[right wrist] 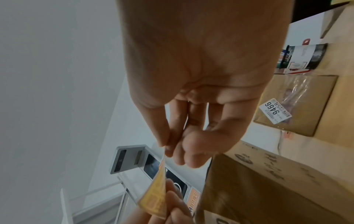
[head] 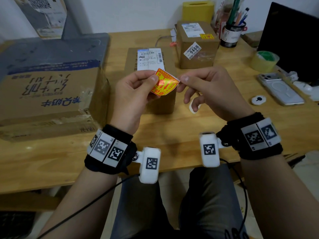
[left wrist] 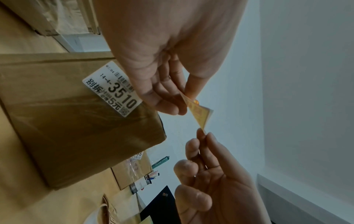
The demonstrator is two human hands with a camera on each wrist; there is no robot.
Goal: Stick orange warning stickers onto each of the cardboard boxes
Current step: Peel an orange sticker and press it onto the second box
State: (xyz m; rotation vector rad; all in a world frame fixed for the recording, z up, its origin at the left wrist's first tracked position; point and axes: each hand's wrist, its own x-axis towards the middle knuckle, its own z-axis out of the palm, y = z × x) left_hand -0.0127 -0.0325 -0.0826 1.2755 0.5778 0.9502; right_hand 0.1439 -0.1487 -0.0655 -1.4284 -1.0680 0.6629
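The orange warning sticker is partly hidden: the left hand covers its left edge, and its print is too blurred and tilted to read. Whether a backing sheet is still joined to it I cannot tell. It hangs in the air over the middle cardboard box, apart from that box's top, printed face up toward the person, one corner pointing away toward the shipping label and its long diagonal running away from the person. The left hand pinches the sticker's left side between thumb and curled fingers. The right hand nips the right corner between thumb and forefinger, the other fingers loosely bent below. Both wrists are raised off the worktop. Right of the middle box stands a smaller cardboard box already bearing a sticker on its top; left of it sits a large cardboard box, cut off by the frame.
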